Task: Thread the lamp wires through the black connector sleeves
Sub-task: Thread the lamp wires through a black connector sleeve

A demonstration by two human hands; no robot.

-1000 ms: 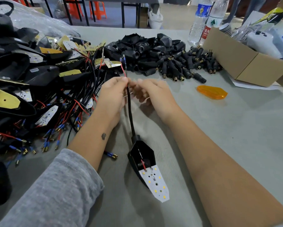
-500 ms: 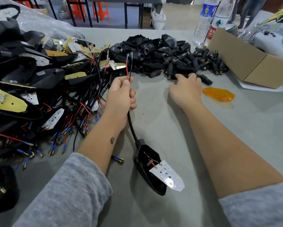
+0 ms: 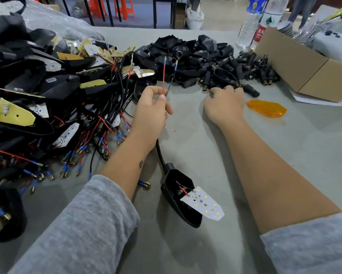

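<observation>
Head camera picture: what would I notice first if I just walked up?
Probably the left hand in the middle, pinching a red wire and a black wire that stick up. At the left a big tangle of lamps sprawls, and an orange lens glows beside the right hand.

Red label point(image 3: 260, 34) on water bottle point(image 3: 269, 20): "农夫".

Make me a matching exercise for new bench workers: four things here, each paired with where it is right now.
Things:
1. red wire
2. orange lens
3. white LED board
4. water bottles

Places:
A. behind the cardboard box
B. pinched in the left hand
C. on the table right of the right hand
D. at the open black lamp shell

Pairs: 1-B, 2-C, 3-D, 4-A
</observation>
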